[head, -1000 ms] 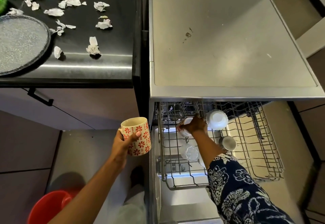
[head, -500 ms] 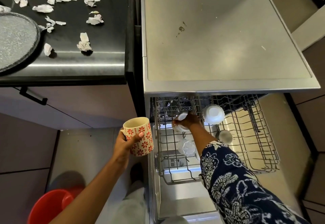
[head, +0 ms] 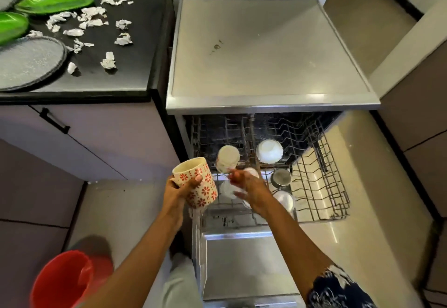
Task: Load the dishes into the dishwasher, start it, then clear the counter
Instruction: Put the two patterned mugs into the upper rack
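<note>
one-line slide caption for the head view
Left hand holds a red-flowered mug beside the pulled-out dishwasher rack; right hand hovers open over it.

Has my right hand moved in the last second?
Yes. The right hand has drawn back toward the person, away from the white bowl in the rack, off the cup it held.

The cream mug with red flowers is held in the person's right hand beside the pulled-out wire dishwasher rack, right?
Not quite. The head view shows the cream mug with red flowers held in the person's left hand, not the right, beside the pulled-out wire dishwasher rack. The right hand hangs over that rack.
</note>
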The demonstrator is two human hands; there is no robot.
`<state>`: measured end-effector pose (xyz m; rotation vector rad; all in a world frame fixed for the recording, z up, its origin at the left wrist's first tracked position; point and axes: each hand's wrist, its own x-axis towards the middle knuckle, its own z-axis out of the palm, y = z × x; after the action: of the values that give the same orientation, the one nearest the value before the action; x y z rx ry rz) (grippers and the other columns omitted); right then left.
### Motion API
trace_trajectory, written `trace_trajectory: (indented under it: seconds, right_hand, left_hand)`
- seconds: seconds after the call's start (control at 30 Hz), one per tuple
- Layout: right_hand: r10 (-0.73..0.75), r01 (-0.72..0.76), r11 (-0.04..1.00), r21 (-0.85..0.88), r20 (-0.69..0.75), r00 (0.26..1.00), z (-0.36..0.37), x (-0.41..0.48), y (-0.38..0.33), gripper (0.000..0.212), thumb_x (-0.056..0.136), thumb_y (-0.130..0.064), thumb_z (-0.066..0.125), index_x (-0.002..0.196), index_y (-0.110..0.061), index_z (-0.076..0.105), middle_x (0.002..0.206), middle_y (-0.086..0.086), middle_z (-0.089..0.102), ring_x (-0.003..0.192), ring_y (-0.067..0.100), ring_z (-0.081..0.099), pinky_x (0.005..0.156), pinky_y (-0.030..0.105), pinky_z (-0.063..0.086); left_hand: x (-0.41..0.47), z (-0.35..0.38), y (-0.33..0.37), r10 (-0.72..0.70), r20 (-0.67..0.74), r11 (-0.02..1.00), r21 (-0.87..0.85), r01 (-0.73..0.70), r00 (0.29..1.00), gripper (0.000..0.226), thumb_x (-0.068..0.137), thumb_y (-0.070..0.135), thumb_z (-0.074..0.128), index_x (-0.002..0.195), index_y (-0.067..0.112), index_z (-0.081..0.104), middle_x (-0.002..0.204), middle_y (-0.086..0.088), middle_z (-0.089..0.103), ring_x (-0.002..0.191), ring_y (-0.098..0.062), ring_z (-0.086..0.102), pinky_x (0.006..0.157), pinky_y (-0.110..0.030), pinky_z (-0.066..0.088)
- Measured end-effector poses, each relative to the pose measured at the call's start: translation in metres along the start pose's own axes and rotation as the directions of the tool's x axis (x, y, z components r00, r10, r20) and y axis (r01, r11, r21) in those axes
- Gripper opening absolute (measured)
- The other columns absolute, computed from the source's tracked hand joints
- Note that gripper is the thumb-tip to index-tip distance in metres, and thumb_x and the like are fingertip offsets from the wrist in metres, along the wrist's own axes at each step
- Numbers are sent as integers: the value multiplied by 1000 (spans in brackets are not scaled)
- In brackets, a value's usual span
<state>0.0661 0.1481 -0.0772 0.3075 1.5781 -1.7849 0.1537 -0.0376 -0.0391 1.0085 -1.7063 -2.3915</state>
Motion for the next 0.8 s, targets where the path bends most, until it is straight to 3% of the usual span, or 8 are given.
trace_trajectory:
  seconds: [0.1, 0.2, 0.37, 0.47, 0.57, 0.67, 0.73, 0.8]
  right_hand:
    - [37, -54, 997, 63, 249, 968, -10, -32, 9, 63, 81, -48, 62, 134, -19, 46, 127, 2, 58, 117, 18, 54, 100, 40, 40]
    - [-5, -30, 995, 92, 350, 937, -18, -50, 10, 102, 51, -52, 85, 137, -19, 41, 128, 5, 56, 118, 24, 52, 105, 42, 40]
    - [-92, -6, 970, 242, 393, 915, -24, -58, 11, 101, 55, -32, 89, 140, -16, 37, 136, 19, 48, 121, 32, 51, 102, 45, 44]
    - [-133, 34, 955, 296, 322, 937, -27, -59, 13, 96, 57, -35, 87, 137, -12, 39, 133, 23, 48, 119, 35, 51, 92, 41, 50]
    - [-141, 33, 924, 382, 258, 956, -31, -56, 18, 94, 54, -38, 88, 133, -12, 44, 127, 21, 53, 114, 34, 53, 95, 46, 49]
    - [-108, -3, 866, 500, 192, 975, -42, -54, 30, 98, 41, -38, 92, 126, -14, 50, 114, 15, 63, 103, 29, 61, 82, 40, 56]
    - [-89, -19, 821, 571, 159, 983, -54, -49, 40, 98, 36, -37, 94, 122, -11, 52, 108, 14, 66, 97, 28, 65, 74, 37, 57]
    - [-73, -15, 791, 611, 119, 990, -67, -41, 51, 103, 35, -37, 95, 124, -10, 51, 109, 15, 66, 99, 30, 63, 76, 39, 58]
  left_hand:
    - [-22, 29, -7, 3, -17, 1000, -6, -3, 1000, 110, 26, 53, 93, 121, 12, 55, 111, -10, 68, 97, -24, 67, 73, -41, 57]
    - [-40, 56, -11, 5, -38, 1000, -19, -6, 999, 70, 49, 28, 91, 109, 16, 59, 105, -8, 68, 89, -18, 68, 67, -35, 58]
    - [-52, 82, -12, -12, -73, 999, -53, 8, 997, 66, 69, 27, 81, 123, 10, 48, 113, -10, 63, 97, -22, 63, 67, -33, 54]
    - [-56, 81, -7, -38, 17, 999, -15, 39, 999, 42, 83, 25, 67, 119, 11, 53, 111, -10, 65, 101, -25, 62, 69, -31, 53]
    - [-56, 68, -8, 31, 62, 992, 119, -38, 998, 38, 89, 27, 60, 123, 11, 55, 112, -4, 65, 105, -18, 60, 78, -23, 48]
    - [-50, 46, -26, 99, -144, 984, 164, -75, 985, 39, 90, 21, 60, 127, 12, 51, 121, -2, 60, 109, -15, 57, 83, -20, 42]
    - [-39, 31, -41, 22, -269, 992, 127, 13, 963, 44, 91, 16, 60, 133, 10, 47, 134, -9, 52, 119, -23, 51, 90, -25, 39]
    - [-25, 20, -55, -75, -275, 980, 157, 122, 959, 55, 91, 12, 60, 141, 10, 39, 144, -12, 42, 128, -29, 45, 99, -33, 36]
